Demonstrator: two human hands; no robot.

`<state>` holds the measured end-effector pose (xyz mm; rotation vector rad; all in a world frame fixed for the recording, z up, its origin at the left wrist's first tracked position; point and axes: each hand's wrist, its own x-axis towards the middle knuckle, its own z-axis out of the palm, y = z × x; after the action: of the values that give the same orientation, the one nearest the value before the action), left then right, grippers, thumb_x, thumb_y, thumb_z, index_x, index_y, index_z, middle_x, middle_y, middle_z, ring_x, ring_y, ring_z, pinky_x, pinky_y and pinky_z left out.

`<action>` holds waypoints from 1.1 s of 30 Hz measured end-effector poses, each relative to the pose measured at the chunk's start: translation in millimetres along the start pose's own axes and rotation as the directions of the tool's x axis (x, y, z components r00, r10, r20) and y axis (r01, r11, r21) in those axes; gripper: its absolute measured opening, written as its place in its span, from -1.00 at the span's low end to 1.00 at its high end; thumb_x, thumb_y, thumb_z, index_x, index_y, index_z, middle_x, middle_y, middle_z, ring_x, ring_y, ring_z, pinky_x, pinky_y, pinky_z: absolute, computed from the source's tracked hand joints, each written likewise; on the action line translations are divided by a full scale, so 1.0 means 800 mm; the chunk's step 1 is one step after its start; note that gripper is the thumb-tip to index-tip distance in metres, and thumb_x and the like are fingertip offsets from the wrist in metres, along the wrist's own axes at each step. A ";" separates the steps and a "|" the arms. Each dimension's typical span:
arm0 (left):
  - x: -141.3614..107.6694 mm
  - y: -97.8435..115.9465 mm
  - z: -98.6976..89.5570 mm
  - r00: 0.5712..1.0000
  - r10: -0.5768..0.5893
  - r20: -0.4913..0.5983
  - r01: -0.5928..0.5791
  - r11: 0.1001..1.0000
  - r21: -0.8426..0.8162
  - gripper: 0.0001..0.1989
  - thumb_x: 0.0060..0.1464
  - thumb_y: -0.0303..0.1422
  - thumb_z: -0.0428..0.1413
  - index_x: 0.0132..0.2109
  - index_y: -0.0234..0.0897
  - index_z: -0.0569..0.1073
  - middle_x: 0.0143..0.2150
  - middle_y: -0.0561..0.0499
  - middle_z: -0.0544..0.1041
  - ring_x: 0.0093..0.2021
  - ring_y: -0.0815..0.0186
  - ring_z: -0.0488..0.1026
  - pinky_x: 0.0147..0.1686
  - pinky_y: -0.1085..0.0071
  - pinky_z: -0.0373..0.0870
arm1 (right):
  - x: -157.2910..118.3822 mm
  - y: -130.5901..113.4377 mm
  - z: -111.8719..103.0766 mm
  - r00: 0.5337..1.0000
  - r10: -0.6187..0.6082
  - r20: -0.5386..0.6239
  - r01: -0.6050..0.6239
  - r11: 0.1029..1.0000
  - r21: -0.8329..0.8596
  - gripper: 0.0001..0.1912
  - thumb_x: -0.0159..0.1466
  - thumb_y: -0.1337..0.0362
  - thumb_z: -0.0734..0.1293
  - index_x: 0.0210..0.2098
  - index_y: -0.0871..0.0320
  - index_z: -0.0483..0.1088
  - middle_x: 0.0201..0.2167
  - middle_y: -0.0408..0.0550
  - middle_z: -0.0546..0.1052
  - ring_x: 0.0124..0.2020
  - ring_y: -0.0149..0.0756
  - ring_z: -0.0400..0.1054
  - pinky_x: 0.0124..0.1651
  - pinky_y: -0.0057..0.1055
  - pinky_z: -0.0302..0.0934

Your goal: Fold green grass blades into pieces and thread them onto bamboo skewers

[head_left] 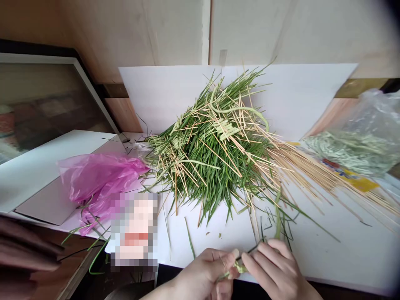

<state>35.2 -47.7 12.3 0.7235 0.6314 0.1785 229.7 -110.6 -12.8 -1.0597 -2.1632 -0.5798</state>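
At the table's front edge, my left hand [211, 268] is closed, thumb and fingers pinching a pale green strip [240, 267]. My right hand [276, 268] is beside it, its bent fingers closed at the strip's other side. A light green length [277, 212] rises from behind the right hand's fingers. Something thin and dark runs between the hands; its kind is unclear. Beyond them lies a big heap of green chives [215, 175] with bamboo skewers [306, 175] through and across it. Several pale coiled strips [225, 129] wrap bundles on top.
A pink plastic bag [103, 175] lies left of the heap, near a blurred-out patch [134, 231]. A clear bag [359, 146] of pale green pieces stands right. White boxes [59, 166] and a framed panel [50, 108] are at left. White board [168, 96] leans behind.
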 end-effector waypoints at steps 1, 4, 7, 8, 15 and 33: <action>0.001 -0.002 0.000 1.000 0.001 0.009 -0.001 1.000 -0.026 -0.40 -0.08 0.17 0.30 -0.54 -0.23 0.28 -0.74 0.25 0.11 -0.72 0.52 -0.03 -0.61 0.41 -0.15 | 0.001 0.003 -0.001 0.999 -0.030 -0.014 0.030 0.999 -0.018 -0.72 0.48 0.51 0.12 -0.22 0.33 0.45 -0.60 -0.08 0.41 -0.49 -0.23 0.23 -0.26 -0.21 0.02; 0.001 0.000 0.002 0.998 0.056 -0.007 -0.057 0.997 -0.047 -0.43 -0.06 0.15 0.31 -0.50 -0.25 0.32 -0.74 0.26 0.11 -0.71 0.52 -0.05 -0.59 0.43 -0.12 | 0.007 0.011 -0.003 0.998 -0.068 -0.011 0.067 0.997 -0.030 -0.71 0.48 0.51 0.11 -0.20 0.32 0.45 -0.57 -0.07 0.49 -0.53 -0.26 0.30 -0.27 -0.20 0.05; -0.005 0.004 0.003 0.994 0.095 -0.051 -0.097 0.994 -0.044 -0.46 -0.04 0.09 0.33 -0.46 -0.27 0.33 -0.70 0.28 0.08 -0.66 0.53 -0.10 -0.56 0.44 -0.13 | 0.011 0.016 -0.001 0.996 -0.082 -0.019 0.081 0.995 -0.052 -0.72 0.46 0.50 0.14 -0.22 0.28 0.46 -0.55 -0.09 0.52 -0.54 -0.28 0.33 -0.28 -0.21 0.08; -0.006 0.005 0.002 0.994 0.091 -0.061 -0.094 0.994 -0.052 -0.46 -0.03 0.08 0.33 -0.46 -0.27 0.32 -0.69 0.28 0.07 -0.65 0.53 -0.10 -0.55 0.45 -0.14 | 0.011 0.016 0.000 0.996 -0.089 -0.029 0.087 0.994 -0.063 -0.74 0.45 0.49 0.16 -0.23 0.26 0.47 -0.54 -0.11 0.53 -0.54 -0.29 0.33 -0.28 -0.22 0.09; -0.012 -0.001 0.003 0.997 0.029 -0.072 -0.039 0.990 -0.135 -0.49 0.02 0.00 0.34 -0.44 -0.26 0.28 -0.65 0.29 0.03 -0.60 0.51 -0.13 -0.51 0.46 -0.13 | 0.011 0.011 0.010 0.992 -0.102 -0.077 0.090 0.985 -0.145 -0.72 0.43 0.44 0.21 -0.33 0.19 0.52 -0.54 -0.16 0.53 -0.54 -0.36 0.31 -0.32 -0.28 0.10; 0.015 0.044 -0.068 0.676 0.720 0.155 -0.099 -0.120 0.988 -0.78 0.27 -0.33 0.15 0.03 -0.19 0.56 -0.07 -0.09 0.61 -0.05 0.09 0.47 -0.04 0.15 0.44 | 0.017 0.052 0.030 0.900 0.269 0.344 -0.312 0.947 0.076 -0.89 0.39 0.48 0.38 -0.20 0.16 0.48 -0.45 -0.18 0.47 -0.36 -0.27 0.34 -0.16 -0.31 0.12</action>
<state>14.4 13.8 -1.1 2.4635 0.9298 0.6112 248.9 -64.7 -15.2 -1.4579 -2.2213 -0.1251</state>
